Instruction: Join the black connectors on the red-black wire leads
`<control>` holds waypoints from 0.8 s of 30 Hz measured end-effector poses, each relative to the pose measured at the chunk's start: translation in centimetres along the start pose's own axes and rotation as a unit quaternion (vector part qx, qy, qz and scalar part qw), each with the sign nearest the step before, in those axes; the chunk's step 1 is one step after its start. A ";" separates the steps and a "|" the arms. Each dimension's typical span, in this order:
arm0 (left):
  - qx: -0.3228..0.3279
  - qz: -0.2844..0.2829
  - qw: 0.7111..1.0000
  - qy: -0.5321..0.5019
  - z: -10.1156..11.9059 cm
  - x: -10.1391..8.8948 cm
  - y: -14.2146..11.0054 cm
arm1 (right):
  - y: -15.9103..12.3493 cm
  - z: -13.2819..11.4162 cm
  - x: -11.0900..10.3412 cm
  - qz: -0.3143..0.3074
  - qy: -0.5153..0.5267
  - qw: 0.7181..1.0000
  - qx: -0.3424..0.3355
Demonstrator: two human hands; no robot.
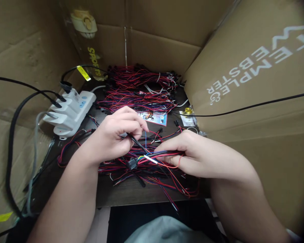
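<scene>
My left hand (116,133) is closed in a pinch on a thin black tool or wire (138,144) that slants down to the right. My right hand (186,152) is closed around a small bundle of coloured wires (157,156), red, blue, yellow and white, that ends in a black connector (132,164). The tip of the thin black piece meets the wires just above that connector. Both hands hover over a loose heap of red, blue and black wire harnesses (152,175) on a dark tabletop (121,195).
More wire harnesses (139,89) are piled at the back of the table. A white power strip (71,111) with black plugs sits at the left. A printed card (154,118) lies mid-table. Cardboard walls (243,84) close in on three sides, and a black cable (255,106) crosses the right one.
</scene>
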State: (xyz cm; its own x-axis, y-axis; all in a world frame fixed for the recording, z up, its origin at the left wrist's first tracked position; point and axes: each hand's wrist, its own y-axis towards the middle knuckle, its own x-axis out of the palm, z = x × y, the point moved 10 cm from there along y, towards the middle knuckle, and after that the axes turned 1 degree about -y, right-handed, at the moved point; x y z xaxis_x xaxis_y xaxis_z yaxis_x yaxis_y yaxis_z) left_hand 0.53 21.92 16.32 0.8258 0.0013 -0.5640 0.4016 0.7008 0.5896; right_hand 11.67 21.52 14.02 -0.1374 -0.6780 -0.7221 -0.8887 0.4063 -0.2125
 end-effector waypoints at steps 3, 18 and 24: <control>-0.015 0.021 1.000 0.000 -0.5 -0.4 -0.1 | 0.1 0.1 0.4 -0.019 0.024 1.000 -0.006; -0.083 0.140 0.986 -0.027 -1.9 -3.2 -1.2 | -2.5 1.2 0.3 -0.071 0.109 0.991 0.038; -0.107 0.077 0.991 0.015 -2.8 -1.9 -1.1 | -2.6 0.7 -0.5 -0.028 0.092 0.995 0.035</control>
State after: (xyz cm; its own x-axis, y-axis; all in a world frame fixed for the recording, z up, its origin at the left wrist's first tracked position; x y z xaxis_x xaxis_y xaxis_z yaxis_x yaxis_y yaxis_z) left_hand -2.62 23.12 15.13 0.8576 0.1392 -0.4951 0.1756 0.8256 0.5363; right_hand 14.31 21.27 14.50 -0.1723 -0.7992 -0.5759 -0.8651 0.4024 -0.2995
